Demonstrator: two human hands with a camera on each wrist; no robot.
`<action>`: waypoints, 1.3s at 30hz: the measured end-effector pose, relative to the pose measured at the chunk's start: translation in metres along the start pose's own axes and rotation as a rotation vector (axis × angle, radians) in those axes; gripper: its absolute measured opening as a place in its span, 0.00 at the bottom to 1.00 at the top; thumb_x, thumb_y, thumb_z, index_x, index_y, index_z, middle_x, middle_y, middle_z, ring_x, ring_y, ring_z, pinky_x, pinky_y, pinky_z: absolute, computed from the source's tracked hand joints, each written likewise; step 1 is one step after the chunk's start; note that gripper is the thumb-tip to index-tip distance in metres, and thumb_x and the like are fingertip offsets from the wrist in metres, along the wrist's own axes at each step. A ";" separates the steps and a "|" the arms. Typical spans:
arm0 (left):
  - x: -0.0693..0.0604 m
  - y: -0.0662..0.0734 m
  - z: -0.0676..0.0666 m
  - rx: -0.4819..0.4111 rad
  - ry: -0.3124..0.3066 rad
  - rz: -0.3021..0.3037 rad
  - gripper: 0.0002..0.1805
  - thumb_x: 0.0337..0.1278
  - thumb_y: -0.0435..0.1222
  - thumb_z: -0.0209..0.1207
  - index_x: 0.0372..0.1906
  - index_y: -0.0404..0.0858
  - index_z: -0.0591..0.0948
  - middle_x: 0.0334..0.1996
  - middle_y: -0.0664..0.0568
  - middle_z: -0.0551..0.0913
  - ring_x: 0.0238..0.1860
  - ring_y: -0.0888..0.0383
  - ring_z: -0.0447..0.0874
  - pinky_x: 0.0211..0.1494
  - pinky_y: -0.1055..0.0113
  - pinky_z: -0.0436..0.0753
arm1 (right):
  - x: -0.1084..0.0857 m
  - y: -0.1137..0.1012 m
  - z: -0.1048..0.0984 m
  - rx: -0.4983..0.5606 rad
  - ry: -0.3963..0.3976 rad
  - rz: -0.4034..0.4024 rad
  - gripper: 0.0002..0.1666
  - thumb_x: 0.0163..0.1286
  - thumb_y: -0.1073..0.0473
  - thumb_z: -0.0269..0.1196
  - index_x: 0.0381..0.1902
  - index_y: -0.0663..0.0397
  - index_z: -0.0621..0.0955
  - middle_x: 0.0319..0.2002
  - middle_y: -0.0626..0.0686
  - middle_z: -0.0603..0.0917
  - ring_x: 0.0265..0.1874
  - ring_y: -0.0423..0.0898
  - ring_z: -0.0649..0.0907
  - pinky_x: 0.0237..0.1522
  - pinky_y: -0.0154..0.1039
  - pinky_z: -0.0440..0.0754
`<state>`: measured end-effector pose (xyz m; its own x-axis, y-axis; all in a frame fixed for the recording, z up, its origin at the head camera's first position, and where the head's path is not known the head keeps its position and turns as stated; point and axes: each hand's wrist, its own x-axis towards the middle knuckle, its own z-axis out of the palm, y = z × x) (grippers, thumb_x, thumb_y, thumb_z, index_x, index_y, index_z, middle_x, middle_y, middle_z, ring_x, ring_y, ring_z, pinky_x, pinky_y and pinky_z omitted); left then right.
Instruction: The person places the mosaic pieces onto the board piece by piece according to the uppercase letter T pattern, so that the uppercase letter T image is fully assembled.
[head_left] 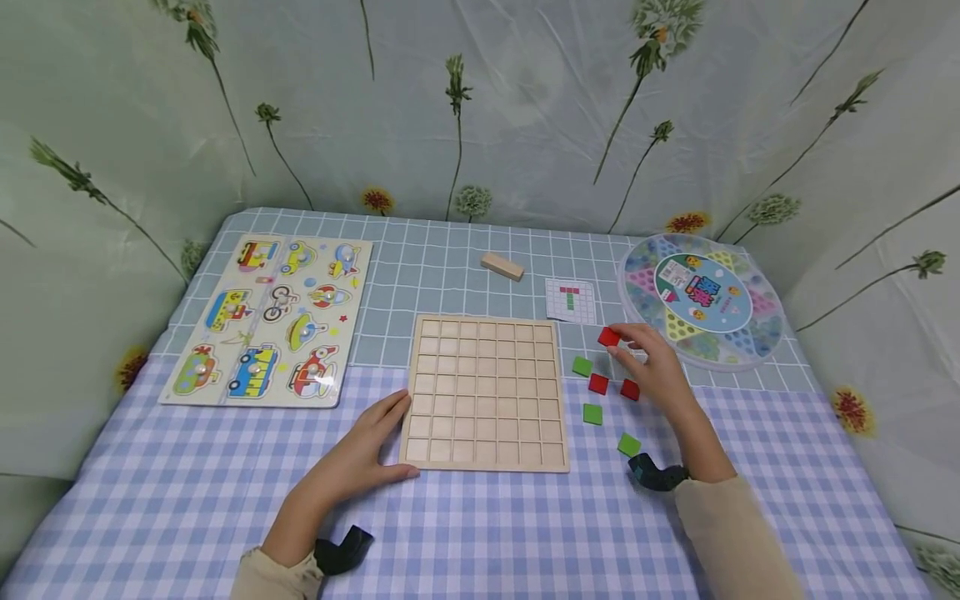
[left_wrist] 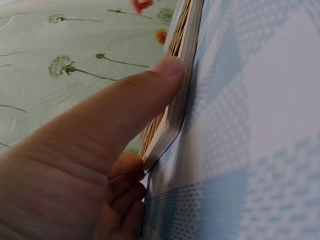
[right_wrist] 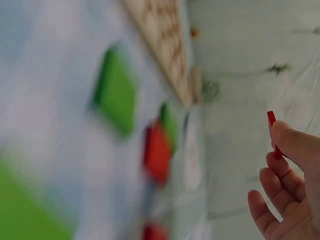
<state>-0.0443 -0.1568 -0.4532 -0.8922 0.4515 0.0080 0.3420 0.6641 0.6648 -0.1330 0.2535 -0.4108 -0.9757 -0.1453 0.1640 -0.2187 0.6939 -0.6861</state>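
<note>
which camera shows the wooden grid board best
The head view: the wooden grid board shows nearly whole from above, its grid clear. The left wrist view catches mostly its edge at a slant; the right wrist view, only a blurred part.

Soft head-view lighting, dimmer wrist views, right-wrist tiles [right_wrist: 118,95] blurred

Wooden grid board [head_left: 484,398]: pale, square, shallow cells in rows, lying flat; left hand [head_left: 369,443] touching its left edge and near-left corner. Held red tile [head_left: 608,337]: small, square, pinched between thumb and fingers of right hand [head_left: 654,367], raised, edge-on in right wrist view. Two other red tiles [head_left: 597,384] and three green tiles [head_left: 592,414]: flat, loosely scattered, right of board.
</note>
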 end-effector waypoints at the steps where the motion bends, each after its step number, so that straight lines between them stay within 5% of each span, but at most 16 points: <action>1: 0.000 0.000 0.000 -0.002 0.003 -0.001 0.53 0.37 0.51 0.68 0.67 0.33 0.56 0.67 0.44 0.53 0.65 0.44 0.51 0.61 0.49 0.59 | 0.003 -0.006 0.002 0.012 0.014 -0.037 0.22 0.63 0.60 0.60 0.54 0.59 0.74 0.49 0.58 0.74 0.46 0.55 0.72 0.46 0.55 0.72; 11: 0.000 0.000 0.001 0.016 0.006 -0.006 0.52 0.38 0.51 0.68 0.67 0.33 0.56 0.67 0.43 0.53 0.65 0.44 0.51 0.61 0.49 0.59 | 0.036 -0.064 0.057 0.164 0.004 -0.337 0.20 0.57 0.65 0.63 0.50 0.61 0.78 0.45 0.56 0.77 0.47 0.49 0.73 0.47 0.46 0.73; 17: 0.000 0.001 0.000 0.027 0.000 -0.017 0.52 0.38 0.51 0.68 0.67 0.33 0.56 0.67 0.43 0.54 0.65 0.44 0.51 0.61 0.50 0.60 | 0.049 -0.080 0.103 0.234 -0.088 -0.302 0.19 0.58 0.64 0.63 0.48 0.61 0.78 0.45 0.55 0.77 0.43 0.47 0.75 0.46 0.40 0.74; 23: 0.000 0.001 0.000 0.013 -0.001 -0.024 0.52 0.37 0.51 0.68 0.67 0.33 0.57 0.66 0.44 0.54 0.65 0.46 0.51 0.62 0.51 0.60 | 0.051 -0.080 0.133 0.264 -0.171 -0.184 0.17 0.59 0.62 0.63 0.47 0.60 0.78 0.44 0.53 0.78 0.44 0.45 0.76 0.48 0.36 0.74; 39: 0.001 0.001 0.001 -0.001 -0.020 -0.047 0.52 0.38 0.53 0.67 0.68 0.35 0.56 0.67 0.46 0.53 0.65 0.46 0.49 0.62 0.51 0.59 | 0.052 -0.086 0.141 0.091 -0.213 -0.161 0.14 0.59 0.62 0.63 0.45 0.54 0.81 0.43 0.51 0.76 0.47 0.48 0.72 0.50 0.43 0.68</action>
<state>-0.0440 -0.1551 -0.4534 -0.9011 0.4318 -0.0385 0.2995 0.6842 0.6649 -0.1666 0.0870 -0.4437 -0.9070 -0.4006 0.1299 -0.3624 0.5853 -0.7253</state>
